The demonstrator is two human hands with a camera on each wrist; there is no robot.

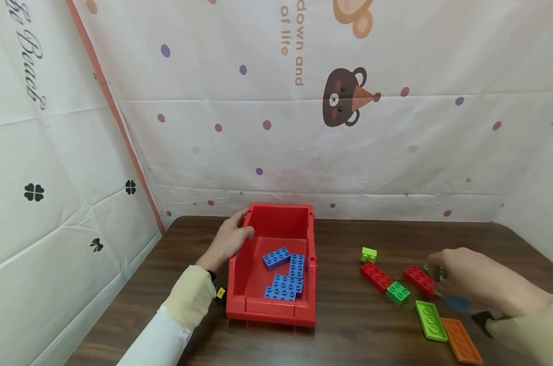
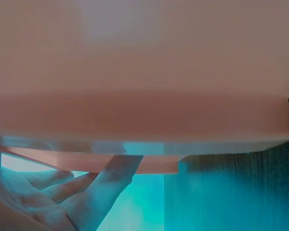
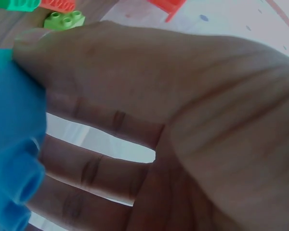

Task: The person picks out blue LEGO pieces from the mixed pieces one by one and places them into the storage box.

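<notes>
My left hand point(image 1: 229, 239) grips the left wall of a red plastic bin point(image 1: 271, 311), thumb over the rim. In the left wrist view, its fingers point(image 2: 106, 192) reach up to the bin's edge, whose wall fills the upper part. Several blue toy building bricks point(image 1: 276, 259) lie inside the bin. Over the right part of the table, my right hand point(image 1: 470, 274) pinches a blue toy brick point(image 3: 14, 110) between thumb and fingers, seen close in the right wrist view. A red brick point(image 1: 420, 281) lies just left of that hand, and a green brick beside it is partly hidden by the fingers.
Between bin and right hand lie a lime brick point(image 1: 369, 254), a red brick point(image 1: 376, 276) and a green brick point(image 1: 397, 293) in a row. Nearer the front are a lime plate point(image 1: 431, 321) and an orange plate point(image 1: 462, 340). A printed cloth point(image 1: 203, 162) stands behind the dark wooden table point(image 1: 340, 325).
</notes>
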